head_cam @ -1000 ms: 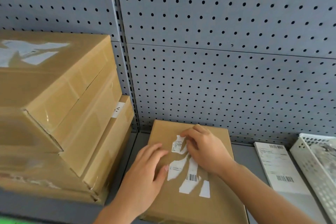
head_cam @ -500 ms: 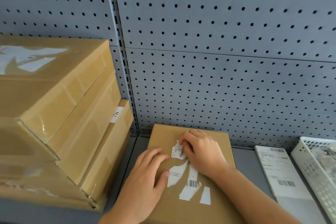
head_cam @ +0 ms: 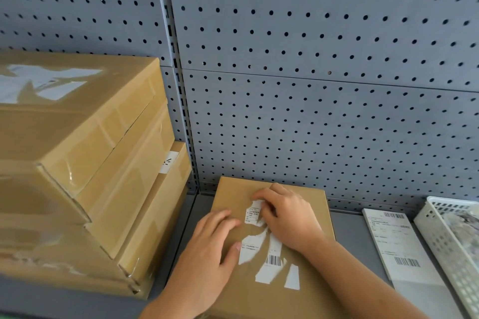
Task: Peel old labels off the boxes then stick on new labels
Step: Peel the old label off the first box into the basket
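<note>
Barcodes on torn label (head_cam: pixel 273 259), label sheet (head_cam: pixel 400 246); text illegible.

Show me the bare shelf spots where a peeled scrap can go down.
Best: the grey shelf strip between the flat box and the label sheet. A narrower strip lies between the stacked boxes and that box. Crowded: the box top, under the left hand, right hand and label scraps.

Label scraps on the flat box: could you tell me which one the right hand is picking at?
The uppermost scrap, at the fingertips of the right hand; the other scraps lie lower on the box.
</note>
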